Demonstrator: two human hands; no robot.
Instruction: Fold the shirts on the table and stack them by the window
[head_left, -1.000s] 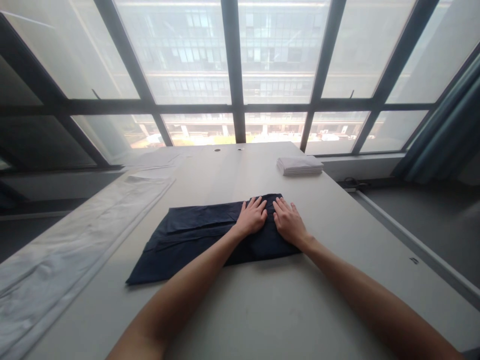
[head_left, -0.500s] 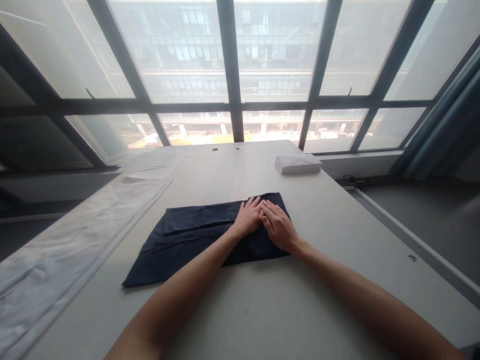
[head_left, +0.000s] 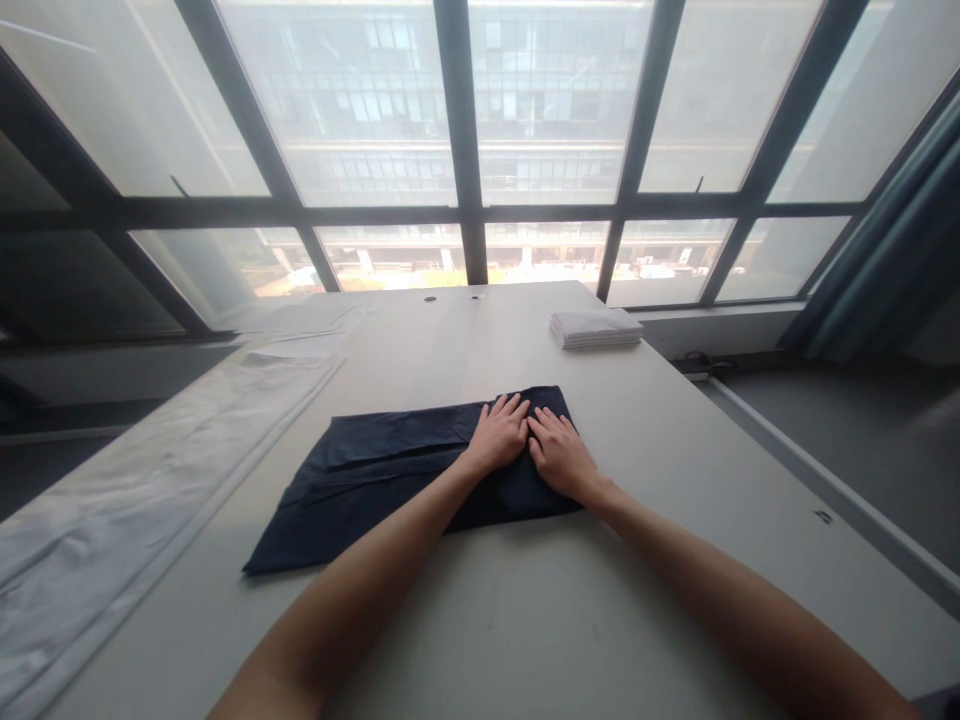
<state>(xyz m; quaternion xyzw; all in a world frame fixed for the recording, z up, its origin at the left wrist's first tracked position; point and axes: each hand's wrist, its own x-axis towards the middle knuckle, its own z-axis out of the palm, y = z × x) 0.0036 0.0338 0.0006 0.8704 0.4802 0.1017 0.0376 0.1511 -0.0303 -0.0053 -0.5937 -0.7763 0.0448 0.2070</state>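
Observation:
A dark navy folded cloth (head_left: 390, 450) lies flat on the white table (head_left: 480, 600), with creases running along its length. Near its right end my left hand (head_left: 501, 436) rests flat on the fabric, fingers stretched out and slightly spread. Right beside it, my right hand (head_left: 561, 456) is also laid palm down on the cloth, its fingertips close to the left hand's edge. Both hands are open and grip nothing. The part of the cloth under my palms and left forearm is hidden.
Crumpled white fabric (head_left: 135, 500) covers the table's left side. Toward the back right sits a stack of folded white cloth (head_left: 596, 328). A small dark mark (head_left: 823, 517) shows near the right edge. Tall windows (head_left: 555, 110) stand behind, with a blue-grey curtain (head_left: 877, 240) at right.
My right hand has drawn slightly apart from my left, where its fingers overlapped it before, and now lies flatter on the cloth. The left hand has barely moved.

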